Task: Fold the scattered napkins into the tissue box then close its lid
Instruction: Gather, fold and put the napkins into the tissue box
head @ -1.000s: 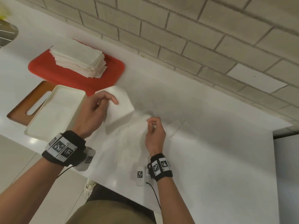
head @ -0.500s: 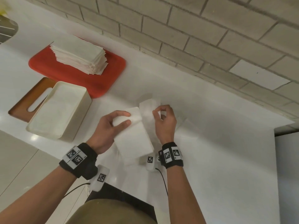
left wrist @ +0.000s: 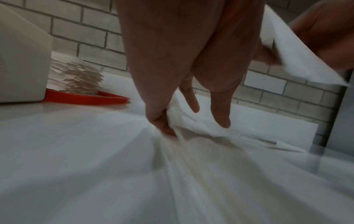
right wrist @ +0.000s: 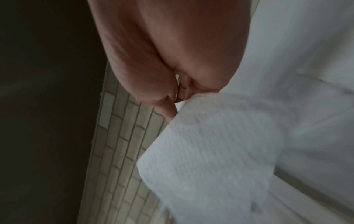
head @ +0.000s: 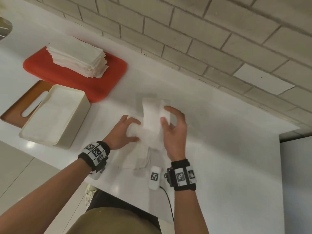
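Napkins (head: 152, 127) lie loose in a small heap at the centre of a glossy white worktop (head: 219, 166), where a person's two bare hands work them. The left hand (head: 122, 132) pinches a bunched fold of the paper between thumb and curled fingers (left wrist: 162, 121), low against the surface. The right hand (head: 174, 130), at 3 o'clock of the heap, holds a long folded napkin raised off the worktop, thumb on its near face and fingers (head: 170, 109) curled round its far edge.

At 9 o'clock of the hands stands the cream tissue box (head: 74, 125), open-topped, white paper lying flat inside. Its wooden lid (head: 25, 105), with a long slot, lies flat on the worktop just beyond the box's left side, partly under it as seen from the head view. At 11 o'clock a red tray (head: 94, 85) carries a tall stack of folded napkins (head: 77, 59), its edges ragged.

A wall of pale grey brick (head: 202, 39) runs along the worktop's far edge; one brick at 2 o'clock is painted white. At 3 o'clock the worktop ends against a grey panel (head: 297, 183). Pale floor tiles (head: 25, 174) show past the near edge at 7 o'clock. Both wrists wear black bands with printed markers.
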The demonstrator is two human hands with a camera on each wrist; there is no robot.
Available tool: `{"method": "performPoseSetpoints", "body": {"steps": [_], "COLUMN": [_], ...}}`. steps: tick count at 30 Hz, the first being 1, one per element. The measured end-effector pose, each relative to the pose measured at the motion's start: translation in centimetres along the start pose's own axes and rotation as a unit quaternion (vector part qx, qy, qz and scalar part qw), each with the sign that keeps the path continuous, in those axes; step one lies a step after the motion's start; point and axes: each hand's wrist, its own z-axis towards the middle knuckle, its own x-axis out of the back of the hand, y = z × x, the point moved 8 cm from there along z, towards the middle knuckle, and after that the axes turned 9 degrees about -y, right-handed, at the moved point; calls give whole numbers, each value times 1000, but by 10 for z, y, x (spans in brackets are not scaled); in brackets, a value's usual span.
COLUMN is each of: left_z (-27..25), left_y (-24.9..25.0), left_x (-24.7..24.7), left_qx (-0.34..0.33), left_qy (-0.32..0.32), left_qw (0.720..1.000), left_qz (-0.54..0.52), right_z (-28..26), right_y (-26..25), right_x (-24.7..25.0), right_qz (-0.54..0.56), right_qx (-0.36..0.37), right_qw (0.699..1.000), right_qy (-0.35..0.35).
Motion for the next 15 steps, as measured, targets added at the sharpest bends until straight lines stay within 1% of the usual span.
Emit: {"method": "performPoseSetpoints", "body": {"steps": [2, 4, 5, 6, 7, 8, 9, 11, 13, 14, 15], "left_z": [-4, -11, -14, -18, -21, -22, -21, -19, -19, -18, -18], "left_y": [-5, -12, -15, -18, -21, -22, -22, -20, -17, -14, -12], "left_x": [6, 17, 19, 19, 17, 15, 11, 2, 0, 3, 5], "left_qx": [22, 62, 88, 123, 156, 171, 174, 157, 154, 147, 147], "left_qy": [20, 68, 76, 78, 66, 56, 36, 6, 11, 26, 38], "left_qw": [1000, 996, 993, 989, 985, 983, 984, 981, 981, 982, 983], "left_qz": [3, -11, -12, -40, -40, -26, 26, 114, 118, 111, 104], "right_z": [-6, -15, -21, -27, -33, -36, -36, -22, 0, 12, 22], "right_y": [23, 52, 64, 74, 81, 86, 88, 84, 74, 71, 71], "right_x": [-25, -51, -63, -74, -83, -86, -84, -59, -11, 19, 49], "right_qz": [-47, -116, -143, -166, -180, -187, -185, -187, -252, -313, -384], "right_qx": [-38, -83, -104, -122, -141, -155, -162, -151, -97, -72, -64], "right_qw": [997, 983, 973, 964, 954, 947, 947, 957, 959, 946, 921], "right_qy": [-58, -116, -145, -170, -194, -209, -208, -165, -85, -38, -5]}}
